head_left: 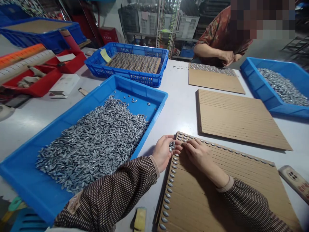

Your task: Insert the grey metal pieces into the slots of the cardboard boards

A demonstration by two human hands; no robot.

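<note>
Left hand (163, 151) cupped round metal pieces (172, 145) — right hand (198, 152) flat, fingers loose, on cardboard (217, 193).

There were four blue trays (154, 96), three cardboard sheets (241, 119) on the table's right half, and two red bins (41, 85) at upper left.

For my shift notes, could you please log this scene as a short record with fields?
Left hand: holds a few small silvery pieces at the board's corner
Right hand: flat on the near cardboard board, fingers at its top edge
Board: silvery pieces line its left and top edges
Blue tray: heaped with the same pieces, left of the board
Co-worker: across the table
</note>
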